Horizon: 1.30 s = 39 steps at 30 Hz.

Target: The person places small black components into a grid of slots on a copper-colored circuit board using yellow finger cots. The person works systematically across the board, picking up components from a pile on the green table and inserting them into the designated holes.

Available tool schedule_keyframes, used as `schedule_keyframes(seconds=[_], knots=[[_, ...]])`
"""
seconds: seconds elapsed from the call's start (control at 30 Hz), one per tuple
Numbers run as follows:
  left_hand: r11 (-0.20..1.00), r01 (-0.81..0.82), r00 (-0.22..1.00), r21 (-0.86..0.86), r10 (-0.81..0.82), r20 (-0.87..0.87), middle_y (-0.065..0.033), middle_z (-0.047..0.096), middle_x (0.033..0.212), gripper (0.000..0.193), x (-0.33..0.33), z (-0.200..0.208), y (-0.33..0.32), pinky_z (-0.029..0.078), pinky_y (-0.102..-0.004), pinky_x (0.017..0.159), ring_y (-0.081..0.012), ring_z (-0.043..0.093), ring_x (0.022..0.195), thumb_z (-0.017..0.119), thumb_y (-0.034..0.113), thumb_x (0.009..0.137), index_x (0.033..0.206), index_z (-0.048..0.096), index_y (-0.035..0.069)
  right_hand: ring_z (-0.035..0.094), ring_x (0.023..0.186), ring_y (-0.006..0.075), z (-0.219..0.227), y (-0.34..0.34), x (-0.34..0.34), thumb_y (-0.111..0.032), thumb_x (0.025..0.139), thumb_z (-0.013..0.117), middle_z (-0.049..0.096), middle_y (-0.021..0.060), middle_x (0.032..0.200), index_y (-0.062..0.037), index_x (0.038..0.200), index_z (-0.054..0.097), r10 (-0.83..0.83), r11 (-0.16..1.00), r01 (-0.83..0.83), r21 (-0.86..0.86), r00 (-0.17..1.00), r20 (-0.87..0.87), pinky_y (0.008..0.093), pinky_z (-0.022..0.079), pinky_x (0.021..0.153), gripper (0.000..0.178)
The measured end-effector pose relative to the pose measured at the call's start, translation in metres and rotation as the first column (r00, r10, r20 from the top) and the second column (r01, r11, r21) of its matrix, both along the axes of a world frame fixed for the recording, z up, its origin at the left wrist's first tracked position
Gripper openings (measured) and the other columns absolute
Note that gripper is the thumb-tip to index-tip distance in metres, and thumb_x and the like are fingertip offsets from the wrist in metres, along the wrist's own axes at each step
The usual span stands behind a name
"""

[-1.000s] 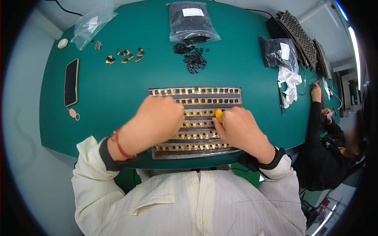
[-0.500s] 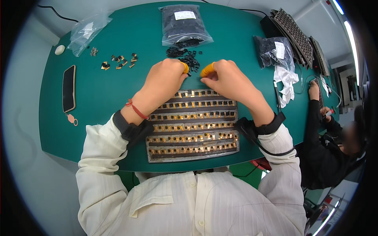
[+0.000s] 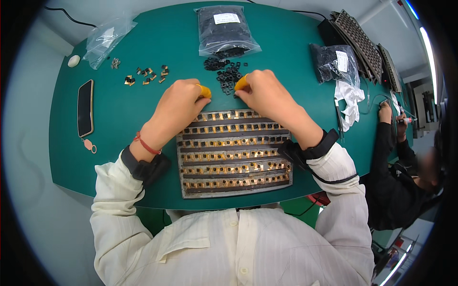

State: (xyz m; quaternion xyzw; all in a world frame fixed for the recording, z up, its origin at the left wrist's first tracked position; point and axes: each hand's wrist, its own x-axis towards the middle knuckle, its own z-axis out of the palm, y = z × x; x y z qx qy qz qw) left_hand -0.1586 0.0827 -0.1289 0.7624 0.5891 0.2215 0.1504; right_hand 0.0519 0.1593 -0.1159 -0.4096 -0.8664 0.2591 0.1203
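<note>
My left hand [image 3: 177, 104], a yellow finger cot on its index finger, is closed in a pinch above the tray's far left corner; what its fingertips hold is hidden. My right hand [image 3: 267, 93], also with a yellow finger cot, pinches at the near edge of a pile of small black square parts [image 3: 230, 76]. A small dark part shows at its fingertips. Below both hands lies a grey tray [image 3: 214, 194] with several rows of gold-coloured pieces carrying black squares. My right hand and wrist cover the tray's far right corner.
A bag of black parts [image 3: 224, 35] stands behind the pile, another bag [image 3: 329, 62] at right near white tissue [image 3: 350, 102] and tweezers [image 3: 339, 117]. Loose gold-and-black pieces [image 3: 150, 75], a phone [image 3: 85, 108] and an empty bag [image 3: 107, 40] lie left. A co-worker [image 3: 398, 186] sits right.
My left hand has moved left and toward me, away from the pile to the tray's far left corner. My right hand has shifted left to the pile's near edge.
</note>
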Motion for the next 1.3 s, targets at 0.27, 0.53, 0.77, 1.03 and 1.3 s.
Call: schedule_keyframes(seconds=[0.27,0.53,0.77,1.03,1.3], knots=[[0.989,-0.047,0.992,-0.139,0.062,0.105,-0.0166,0.068,0.079,0.016,0.0,-0.001,0.009,0.054,-0.0328,0.067,-0.0253,0.068,0.07,0.074,0.005,0.079,0.089,0.071,-0.007,0.07,0.076,0.0352,0.009,-0.002,0.007,-0.003,0.078,0.071,0.069,0.0232,0.08,0.0069,0.09,0.072,-0.009,0.997,0.003,-0.078,0.997,-0.079,0.0389,0.055,0.071,0.016],[0.987,-0.088,0.993,-0.137,0.098,0.063,-0.0167,0.069,0.075,0.013,0.005,-0.001,0.009,0.055,-0.0317,0.066,-0.0256,0.069,0.069,0.072,0.003,0.08,0.088,0.07,-0.008,0.069,0.077,0.0356,0.0,-0.006,-0.006,-0.011,0.077,0.076,0.069,0.0222,0.08,0.0051,0.085,0.072,-0.054,0.998,0.055,-0.041,0.998,0.039,0.0405,0.056,0.07,0.019],[0.997,-0.066,0.998,-0.044,0.066,0.004,-0.0147,0.064,0.076,0.017,0.005,0.01,-0.003,0.051,-0.0343,0.062,-0.0259,0.064,0.067,0.072,0.007,0.077,0.087,0.07,-0.007,0.069,0.076,0.034,-0.002,-0.007,-0.005,-0.01,0.077,0.076,0.069,0.0207,0.079,0.0044,0.088,0.072,-0.029,0.999,0.028,-0.043,0.999,-0.028,0.0396,0.055,0.07,0.019],[0.986,0.097,0.994,-0.138,-0.088,0.066,-0.0142,0.061,0.079,0.013,0.019,0.019,-0.062,0.051,-0.0377,0.065,-0.0299,0.062,0.07,0.07,0.006,0.076,0.084,0.068,-0.005,0.067,0.074,0.036,-0.001,-0.015,0.0,-0.005,0.076,0.074,0.068,0.0202,0.078,0.0063,0.085,0.07,0.0,1.0,0.002,0.031,0.999,-0.051,0.0425,0.053,0.07,0.015],[0.982,0.181,0.982,-0.048,-0.183,-0.043,-0.0147,0.061,0.082,0.014,0.025,0.009,-0.072,0.051,-0.0404,0.069,-0.0324,0.061,0.076,0.07,0.009,0.079,0.082,0.068,-0.004,0.064,0.074,0.0303,0.02,-0.066,0.049,-0.005,0.079,0.074,0.063,0.016,0.082,0.0053,0.087,0.069,0.121,0.992,-0.119,0.033,0.991,-0.058,0.0378,0.051,0.067,0.015]])
